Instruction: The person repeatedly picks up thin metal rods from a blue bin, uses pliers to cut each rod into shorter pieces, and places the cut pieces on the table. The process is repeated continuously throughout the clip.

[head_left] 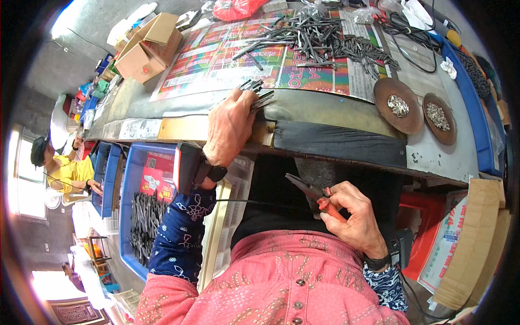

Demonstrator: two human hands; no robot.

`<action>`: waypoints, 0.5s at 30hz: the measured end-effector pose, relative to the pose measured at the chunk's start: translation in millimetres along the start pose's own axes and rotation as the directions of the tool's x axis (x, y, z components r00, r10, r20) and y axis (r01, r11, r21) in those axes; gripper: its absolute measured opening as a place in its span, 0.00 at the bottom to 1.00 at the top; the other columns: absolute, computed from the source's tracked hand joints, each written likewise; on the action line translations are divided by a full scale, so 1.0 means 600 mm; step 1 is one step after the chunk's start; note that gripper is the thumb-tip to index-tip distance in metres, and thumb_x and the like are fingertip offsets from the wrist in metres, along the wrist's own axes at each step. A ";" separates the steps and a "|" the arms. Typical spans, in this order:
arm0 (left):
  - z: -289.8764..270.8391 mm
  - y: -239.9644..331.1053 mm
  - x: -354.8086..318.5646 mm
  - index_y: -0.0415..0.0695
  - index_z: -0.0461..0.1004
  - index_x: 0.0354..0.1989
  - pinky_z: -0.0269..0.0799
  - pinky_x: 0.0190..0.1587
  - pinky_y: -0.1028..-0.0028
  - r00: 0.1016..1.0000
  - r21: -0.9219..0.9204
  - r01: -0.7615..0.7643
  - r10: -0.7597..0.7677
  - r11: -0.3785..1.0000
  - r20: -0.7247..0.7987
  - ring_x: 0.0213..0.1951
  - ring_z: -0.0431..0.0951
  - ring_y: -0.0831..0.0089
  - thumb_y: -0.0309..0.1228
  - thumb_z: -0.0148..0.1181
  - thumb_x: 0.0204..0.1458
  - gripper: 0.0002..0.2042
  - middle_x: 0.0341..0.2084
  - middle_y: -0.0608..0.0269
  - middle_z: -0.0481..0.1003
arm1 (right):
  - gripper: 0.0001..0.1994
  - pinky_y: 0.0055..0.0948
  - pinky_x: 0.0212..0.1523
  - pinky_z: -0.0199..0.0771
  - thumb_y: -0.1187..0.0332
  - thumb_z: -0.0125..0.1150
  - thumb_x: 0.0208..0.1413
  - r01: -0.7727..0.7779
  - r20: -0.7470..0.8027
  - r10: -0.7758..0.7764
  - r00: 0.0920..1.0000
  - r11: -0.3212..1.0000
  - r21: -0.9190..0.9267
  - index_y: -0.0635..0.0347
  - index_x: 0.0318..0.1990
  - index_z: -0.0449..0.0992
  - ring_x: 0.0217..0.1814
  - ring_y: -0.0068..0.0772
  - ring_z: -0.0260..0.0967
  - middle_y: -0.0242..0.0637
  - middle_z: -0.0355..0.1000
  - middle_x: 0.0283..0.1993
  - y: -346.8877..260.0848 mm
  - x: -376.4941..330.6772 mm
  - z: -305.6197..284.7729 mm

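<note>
My left hand (230, 124) is closed round a bundle of thin dark strips (262, 99) at the table's near edge; their ends stick out past my fingers. Lower down, in front of my lap, my right hand (355, 214) grips red-handled pliers (306, 188) with the dark jaws pointing up and left. The pliers are well apart from the bundle. A loose heap of similar dark strips (317, 40) lies on printed sheets (222, 59) farther back on the table. Two brown bowls (383, 111) at the right hold small shiny metal pieces.
An open cardboard box (154, 46) stands at the table's back left. Below, on the left, a blue bin (127, 216) holds many dark strips. Black cables (401, 32) lie at the back right. Cardboard (466, 244) leans at the lower right. Another person (70, 170) works far left.
</note>
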State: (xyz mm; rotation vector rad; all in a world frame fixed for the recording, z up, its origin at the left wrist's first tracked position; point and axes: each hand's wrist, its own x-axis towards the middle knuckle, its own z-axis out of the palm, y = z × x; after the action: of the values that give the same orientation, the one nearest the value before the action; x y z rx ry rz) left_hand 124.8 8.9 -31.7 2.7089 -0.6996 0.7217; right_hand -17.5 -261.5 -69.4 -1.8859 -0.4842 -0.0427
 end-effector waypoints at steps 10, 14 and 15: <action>-0.019 0.027 -0.002 0.41 0.75 0.37 0.72 0.34 0.62 0.997 -0.152 0.022 -0.033 0.988 -0.072 0.31 0.75 0.45 0.26 0.62 0.53 0.05 0.28 0.51 0.76 | 0.10 0.31 0.43 0.74 0.80 0.66 0.39 0.063 -0.061 -0.068 0.996 0.995 -0.082 0.66 0.33 0.76 0.43 0.39 0.73 0.45 0.71 0.42 -0.016 -0.005 -0.006; -0.068 0.077 -0.036 0.40 0.76 0.37 0.69 0.31 0.78 0.975 -0.520 0.219 -0.199 0.825 0.095 0.27 0.73 0.84 0.27 0.62 0.57 0.04 0.24 0.68 0.79 | 0.12 0.39 0.41 0.71 0.76 0.68 0.37 0.182 -0.169 -0.242 0.956 0.933 -0.309 0.62 0.33 0.75 0.40 0.46 0.70 0.43 0.71 0.40 -0.031 0.002 -0.011; -0.078 0.088 -0.043 0.40 0.77 0.37 0.65 0.27 0.82 0.973 -0.620 0.229 -0.184 0.750 0.136 0.24 0.71 0.87 0.27 0.62 0.58 0.04 0.25 0.70 0.79 | 0.12 0.39 0.40 0.70 0.76 0.68 0.37 0.197 -0.185 -0.279 0.942 0.909 -0.367 0.62 0.33 0.75 0.39 0.45 0.69 0.43 0.71 0.41 -0.036 0.003 -0.012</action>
State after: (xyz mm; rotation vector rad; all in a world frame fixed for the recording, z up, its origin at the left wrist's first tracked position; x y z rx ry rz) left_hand 59.6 -9.5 0.4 2.1323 -0.5174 0.2633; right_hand -21.8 -261.3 -47.1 -2.1166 -0.5714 -0.5407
